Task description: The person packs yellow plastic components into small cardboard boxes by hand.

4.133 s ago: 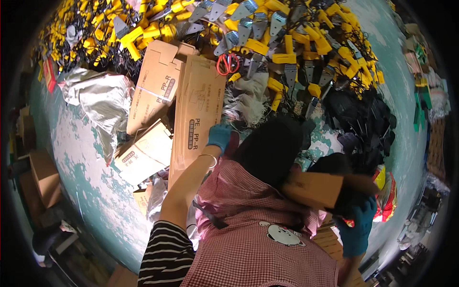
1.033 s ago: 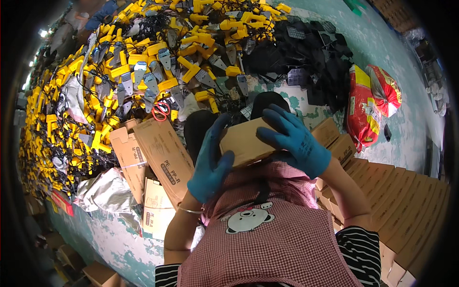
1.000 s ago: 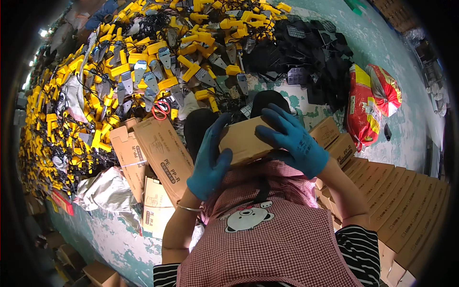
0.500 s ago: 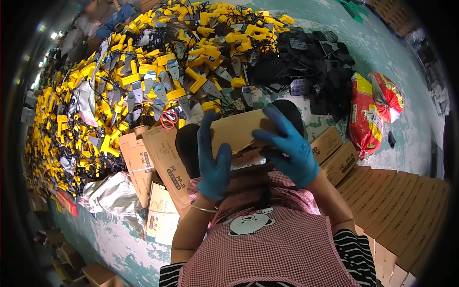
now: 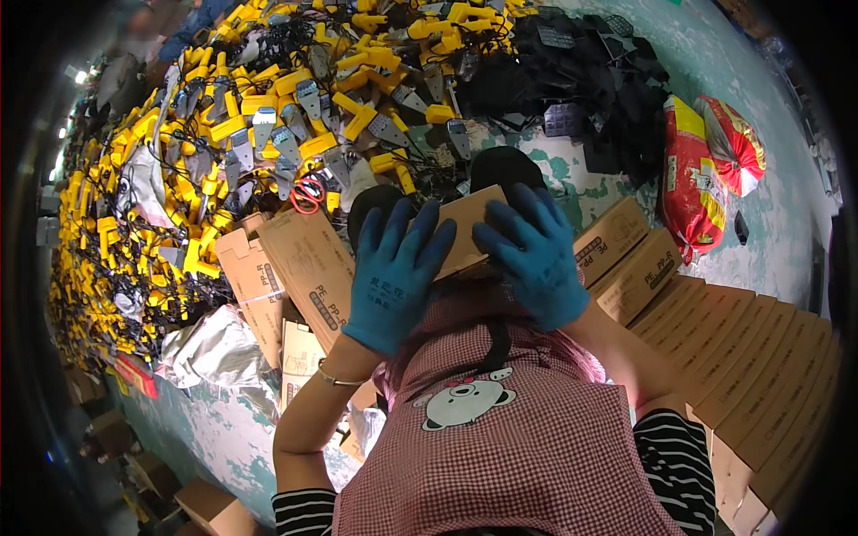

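Observation:
A closed-looking brown cardboard box (image 5: 466,234) rests at my lap, between my knees. My left hand (image 5: 390,281), in a blue glove, lies over its left end with the fingers stretched upward and slightly apart. Over the right end, my right hand (image 5: 534,259), gloved alike, bends its fingers onto the cardboard. Both hands grip the box between them. The thumbs and the near lower side of the box are mostly hidden. A pink checked apron (image 5: 500,447) covers my front.
Yellow tools with grey plates and black cords (image 5: 295,116) form a big heap ahead and left, with red scissors (image 5: 307,194) at its edge. Black flat parts (image 5: 590,98) lie beyond. Red sacks (image 5: 695,188) stand right. Cardboard boxes (image 5: 308,268) flank me, with a long row (image 5: 742,357) at right.
Both hands have come down onto the box; the flap edge and opening that showed are now covered. The left fingers moved from upright beside the box to lying over its end.

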### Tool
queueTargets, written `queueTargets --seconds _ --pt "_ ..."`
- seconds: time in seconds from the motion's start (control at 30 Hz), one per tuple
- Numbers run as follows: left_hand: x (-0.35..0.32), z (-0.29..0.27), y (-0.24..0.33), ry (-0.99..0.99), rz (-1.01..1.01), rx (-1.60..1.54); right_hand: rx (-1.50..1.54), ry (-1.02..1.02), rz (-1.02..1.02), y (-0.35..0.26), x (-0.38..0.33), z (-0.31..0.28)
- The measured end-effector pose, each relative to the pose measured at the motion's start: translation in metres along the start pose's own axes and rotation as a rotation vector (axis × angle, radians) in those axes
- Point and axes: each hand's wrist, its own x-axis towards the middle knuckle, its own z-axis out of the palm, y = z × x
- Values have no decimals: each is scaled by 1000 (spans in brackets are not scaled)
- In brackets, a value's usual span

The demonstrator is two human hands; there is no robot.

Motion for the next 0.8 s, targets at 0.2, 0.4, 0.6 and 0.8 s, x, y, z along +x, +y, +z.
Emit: queueTargets --seconds 0.2,0.4,0.6,0.8 --pt "-5 -11 -27 -70 40 -453 146 42 55 -26 -36 -1" --pt "3 -19 -23 -78 152 -230 140 -109 -79 -29 -54 7" --pt "3 -14 -18 115 -156 -491 484 -191 92 -24 -65 -12" --pt "18 -6 -15 -101 -210 -314 684 -46 656 -47 -49 3"
